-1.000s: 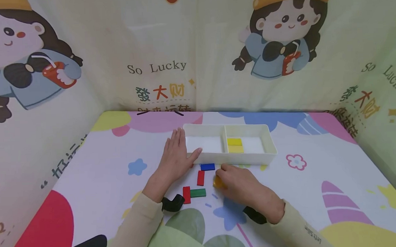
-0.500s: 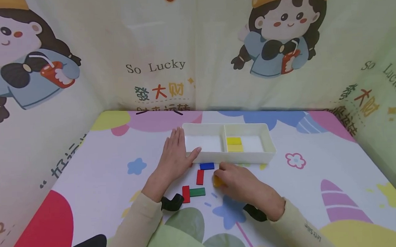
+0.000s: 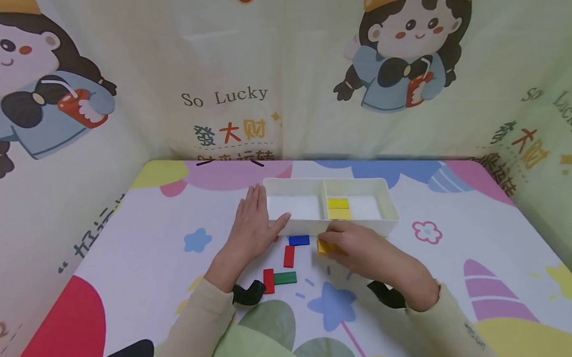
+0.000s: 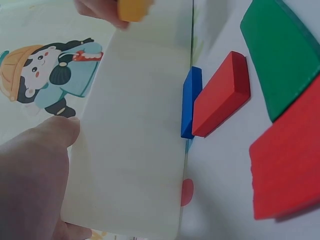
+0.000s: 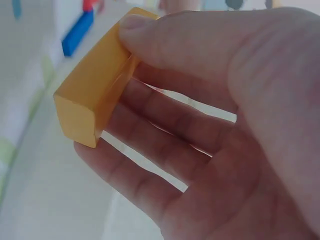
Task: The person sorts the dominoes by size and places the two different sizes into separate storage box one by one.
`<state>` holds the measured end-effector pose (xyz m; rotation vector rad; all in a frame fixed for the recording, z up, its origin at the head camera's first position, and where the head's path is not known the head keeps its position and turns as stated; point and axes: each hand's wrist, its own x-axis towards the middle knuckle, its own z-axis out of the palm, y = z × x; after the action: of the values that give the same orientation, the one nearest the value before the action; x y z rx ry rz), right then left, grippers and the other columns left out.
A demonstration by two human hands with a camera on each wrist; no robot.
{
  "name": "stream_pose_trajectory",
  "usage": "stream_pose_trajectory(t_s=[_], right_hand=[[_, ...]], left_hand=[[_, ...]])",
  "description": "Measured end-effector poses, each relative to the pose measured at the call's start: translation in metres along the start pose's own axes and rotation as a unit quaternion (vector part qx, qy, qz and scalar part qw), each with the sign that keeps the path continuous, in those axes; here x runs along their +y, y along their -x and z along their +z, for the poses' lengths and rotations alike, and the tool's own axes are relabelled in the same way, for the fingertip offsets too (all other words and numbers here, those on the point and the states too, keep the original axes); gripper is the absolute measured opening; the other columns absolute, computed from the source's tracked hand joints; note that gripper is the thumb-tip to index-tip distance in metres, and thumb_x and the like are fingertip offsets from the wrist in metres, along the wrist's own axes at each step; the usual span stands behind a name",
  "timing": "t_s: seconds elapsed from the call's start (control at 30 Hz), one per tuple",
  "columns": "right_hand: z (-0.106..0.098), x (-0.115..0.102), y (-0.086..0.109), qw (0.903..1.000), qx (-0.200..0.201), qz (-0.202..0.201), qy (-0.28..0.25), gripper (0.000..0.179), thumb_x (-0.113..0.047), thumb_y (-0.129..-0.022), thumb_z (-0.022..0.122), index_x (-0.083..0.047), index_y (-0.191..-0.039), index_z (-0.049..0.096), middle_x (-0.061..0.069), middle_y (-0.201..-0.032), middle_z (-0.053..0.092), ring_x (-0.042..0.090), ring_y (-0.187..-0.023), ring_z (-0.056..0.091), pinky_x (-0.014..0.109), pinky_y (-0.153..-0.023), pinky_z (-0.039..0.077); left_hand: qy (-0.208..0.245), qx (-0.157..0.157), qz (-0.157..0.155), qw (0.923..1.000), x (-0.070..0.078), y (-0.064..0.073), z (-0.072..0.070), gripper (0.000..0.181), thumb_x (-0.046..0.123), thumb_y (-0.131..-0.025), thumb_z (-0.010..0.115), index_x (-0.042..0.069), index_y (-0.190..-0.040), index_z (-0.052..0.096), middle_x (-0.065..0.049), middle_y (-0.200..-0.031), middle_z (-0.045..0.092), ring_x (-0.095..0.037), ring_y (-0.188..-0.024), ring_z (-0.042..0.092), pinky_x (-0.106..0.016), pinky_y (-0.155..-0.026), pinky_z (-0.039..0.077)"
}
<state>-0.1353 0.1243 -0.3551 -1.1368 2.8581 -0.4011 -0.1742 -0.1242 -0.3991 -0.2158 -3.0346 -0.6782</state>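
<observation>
My right hand (image 3: 359,247) pinches a yellow block (image 5: 90,80) between thumb and fingers, just in front of the white two-compartment box (image 3: 297,228). In the right wrist view the thumb presses the block's top while the fingers support it from below. My left hand (image 3: 252,224) rests against the box's left end, fingers straight and thumb spread over the front rim. Two yellow blocks (image 3: 339,214) lie side by side in the right compartment, near the divider.
Before the box lie a blue block (image 3: 299,240) and a red block (image 3: 288,256). Closer to me, another red block (image 3: 268,281) touches a green block (image 3: 285,278). A printed cloth (image 3: 431,278) covers the table, and patterned curtains (image 3: 306,67) stand behind and at the sides.
My right hand has moved away from me and slightly right, bringing the yellow block up close to the box's front wall. The left hand has stayed in place.
</observation>
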Motion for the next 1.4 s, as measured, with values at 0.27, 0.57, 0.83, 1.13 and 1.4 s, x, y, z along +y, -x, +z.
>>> stream_pose_trajectory(t_s=[0.27, 0.57, 0.83, 1.13, 1.4], right_hand=[[-0.021, 0.013, 0.009, 0.9982, 0.052, 0.028, 0.003, 0.04, -0.012, -0.082, 0.08, -0.01, -0.121, 0.071, 0.003, -0.109, 0.066, 0.017, -0.096, 0.061, 0.03, -0.082, 0.06], [-0.042, 0.032, 0.015, 0.9923, 0.123, 0.017, -0.005, 0.039, -0.007, -0.084, 0.077, -0.006, -0.123, 0.069, 0.006, -0.109, 0.065, 0.02, -0.094, 0.062, 0.035, -0.076, 0.059], [-0.046, 0.061, 0.001, 0.9883, 0.144, 0.048, -0.011, 0.037, -0.003, -0.085, 0.075, 0.001, -0.121, 0.067, 0.012, -0.106, 0.064, 0.024, -0.089, 0.062, 0.041, -0.075, 0.059], [-0.036, 0.082, -0.022, 0.996, 0.04, 0.079, -0.008, 0.019, -0.003, -0.089, 0.07, -0.001, -0.107, 0.07, 0.011, -0.097, 0.064, 0.027, -0.087, 0.059, 0.045, -0.081, 0.055], [-0.034, 0.09, -0.036, 0.9967, -0.024, 0.074, 0.024, 0.013, 0.001, -0.086, 0.07, -0.001, -0.099, 0.07, 0.009, -0.088, 0.065, 0.023, -0.08, 0.057, 0.04, -0.077, 0.054]], left_hand=[[0.007, -0.002, 0.003, 1.0, -0.001, 0.003, -0.003, 0.098, 0.062, -0.095, 0.046, 0.001, -0.158, 0.002, -0.016, -0.167, 0.004, -0.031, -0.156, 0.001, -0.052, -0.125, 0.007], [0.013, -0.001, 0.0, 0.9999, -0.002, 0.003, -0.002, 0.098, 0.061, -0.095, 0.047, 0.002, -0.158, 0.002, -0.015, -0.168, 0.004, -0.03, -0.156, 0.0, -0.051, -0.125, 0.006], [0.014, 0.006, 0.003, 0.9999, -0.002, 0.003, -0.001, 0.098, 0.061, -0.095, 0.048, 0.002, -0.159, 0.002, -0.016, -0.167, 0.006, -0.03, -0.156, 0.001, -0.051, -0.125, 0.007], [0.007, 0.001, -0.001, 1.0, 0.0, 0.002, -0.001, 0.098, 0.062, -0.095, 0.047, 0.004, -0.159, 0.002, -0.014, -0.168, 0.005, -0.029, -0.156, 0.001, -0.05, -0.125, 0.007], [0.006, 0.0, -0.006, 1.0, -0.001, 0.002, -0.003, 0.099, 0.063, -0.094, 0.048, 0.005, -0.159, 0.002, -0.013, -0.168, 0.004, -0.028, -0.156, 0.001, -0.05, -0.125, 0.007]])
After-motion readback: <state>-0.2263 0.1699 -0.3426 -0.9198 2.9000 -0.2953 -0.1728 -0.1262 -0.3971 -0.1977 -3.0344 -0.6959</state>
